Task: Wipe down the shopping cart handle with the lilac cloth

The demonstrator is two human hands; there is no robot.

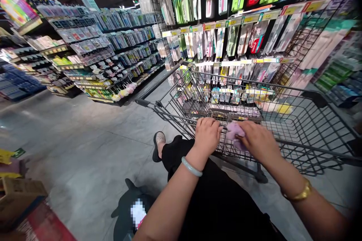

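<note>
A wire shopping cart (299, 148) stands sideways in front of me. My left hand (207, 133) is closed around the top rail of its near side, with a pale bangle on the wrist. Just to the right, my right hand (260, 139) is closed on a crumpled purple cloth (235, 132), which lies against the same rail. Part of the cloth is hidden by my fingers. The cart's push handle (161, 79) is off to the left, untouched by either hand.
Beyond the cart rises a shelf rack (240, 19) hung with packaged toothbrush-like goods. More stocked shelves (118, 41) stand across the aisle. Grey floor (93, 131) stretches left. A cardboard box (21, 196) sits at lower left, and a dark stool-like object (126, 205) is beside my leg.
</note>
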